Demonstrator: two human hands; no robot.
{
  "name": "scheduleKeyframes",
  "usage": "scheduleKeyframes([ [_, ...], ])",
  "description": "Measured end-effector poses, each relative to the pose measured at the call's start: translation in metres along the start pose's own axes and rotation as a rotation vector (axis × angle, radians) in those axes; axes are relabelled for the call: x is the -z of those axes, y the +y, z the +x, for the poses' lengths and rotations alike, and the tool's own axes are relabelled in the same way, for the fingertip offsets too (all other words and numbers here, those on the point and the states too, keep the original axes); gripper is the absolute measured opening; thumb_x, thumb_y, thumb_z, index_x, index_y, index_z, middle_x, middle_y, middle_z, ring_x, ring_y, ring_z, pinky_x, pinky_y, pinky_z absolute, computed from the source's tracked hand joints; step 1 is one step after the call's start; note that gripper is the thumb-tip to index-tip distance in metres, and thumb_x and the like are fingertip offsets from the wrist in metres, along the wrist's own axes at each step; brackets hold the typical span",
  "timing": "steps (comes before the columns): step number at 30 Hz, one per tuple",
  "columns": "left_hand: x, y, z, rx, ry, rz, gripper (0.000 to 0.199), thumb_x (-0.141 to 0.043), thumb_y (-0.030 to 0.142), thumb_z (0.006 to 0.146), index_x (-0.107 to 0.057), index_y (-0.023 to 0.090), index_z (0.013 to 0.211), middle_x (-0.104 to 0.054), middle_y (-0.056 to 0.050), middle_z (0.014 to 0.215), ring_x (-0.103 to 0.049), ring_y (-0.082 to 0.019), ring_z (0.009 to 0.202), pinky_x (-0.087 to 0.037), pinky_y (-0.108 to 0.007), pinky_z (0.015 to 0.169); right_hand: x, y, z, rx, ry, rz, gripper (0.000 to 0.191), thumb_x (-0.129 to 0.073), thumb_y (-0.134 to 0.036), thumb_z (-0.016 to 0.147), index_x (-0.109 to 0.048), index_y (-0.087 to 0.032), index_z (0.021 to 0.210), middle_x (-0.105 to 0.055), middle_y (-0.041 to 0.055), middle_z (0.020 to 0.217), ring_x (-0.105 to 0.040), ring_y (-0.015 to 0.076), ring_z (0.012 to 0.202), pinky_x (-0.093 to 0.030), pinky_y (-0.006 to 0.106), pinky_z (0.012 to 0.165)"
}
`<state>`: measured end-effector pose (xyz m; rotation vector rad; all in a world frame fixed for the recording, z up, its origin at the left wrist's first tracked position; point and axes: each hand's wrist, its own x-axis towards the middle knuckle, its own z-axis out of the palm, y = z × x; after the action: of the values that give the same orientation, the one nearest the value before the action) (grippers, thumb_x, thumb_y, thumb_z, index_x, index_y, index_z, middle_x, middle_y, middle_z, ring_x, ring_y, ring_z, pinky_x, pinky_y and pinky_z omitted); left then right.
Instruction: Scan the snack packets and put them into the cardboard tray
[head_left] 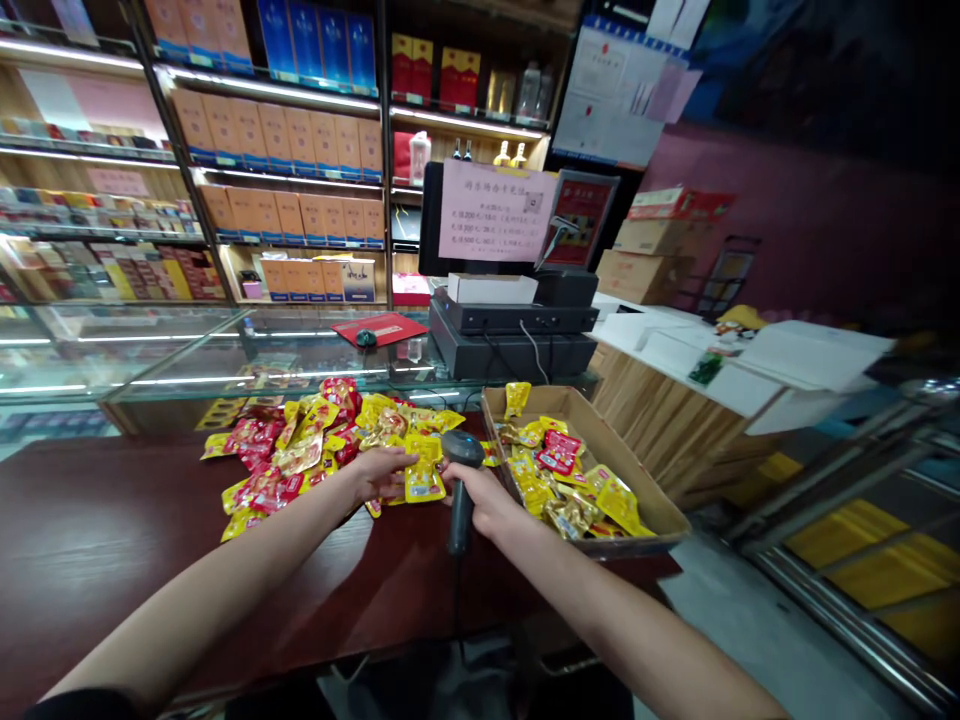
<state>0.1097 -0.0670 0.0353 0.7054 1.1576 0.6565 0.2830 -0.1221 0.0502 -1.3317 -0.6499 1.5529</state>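
My right hand is wrapped round the handle of a dark barcode scanner, its head tilted over a yellow snack packet. My left hand reaches in from the left, its fingers closed at the left edge of that packet. Behind and left of my left hand lies a heap of red, yellow and gold snack packets on the dark red table. Right of the scanner stands a shallow cardboard box with several similar packets inside, among them a red packet.
Behind the table is a glass counter bearing a red mat, a computer mouse and a monitor with a pink notice. Boxed goods fill the shelves. To the right are stacked cartons and a metal rack.
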Motion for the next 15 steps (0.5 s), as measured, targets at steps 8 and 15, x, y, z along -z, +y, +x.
scheduleKeyframes([
  [8, -0.039, 0.044, -0.034, 0.09, -0.279, -0.21, 0.042, -0.044, 0.049, 0.087, -0.055, 0.011, 0.102, -0.068, -0.014, 0.082, -0.068, -0.024, 0.074, -0.055, -0.035, 0.07, 0.028, -0.05, -0.006, -0.181, -0.194, 0.211, 0.009, -0.057, -0.007, 0.065, -0.058, -0.013, 0.072, -0.058, -0.0006, 0.058, -0.055, 0.0108, 0.049, -0.053, 0.03, 0.062],
  [15, -0.141, 0.114, 0.003, 0.021, -0.452, -0.119, 0.059, -0.032, 0.057, 0.088, -0.051, 0.007, 0.114, -0.065, -0.019, 0.101, -0.065, -0.027, 0.091, -0.05, -0.037, 0.078, 0.09, -0.136, -0.007, 0.033, -0.101, 0.303, 0.008, -0.056, -0.01, 0.07, -0.053, -0.014, 0.064, -0.053, -0.003, 0.052, -0.053, 0.0103, 0.047, -0.052, 0.028, 0.058],
])
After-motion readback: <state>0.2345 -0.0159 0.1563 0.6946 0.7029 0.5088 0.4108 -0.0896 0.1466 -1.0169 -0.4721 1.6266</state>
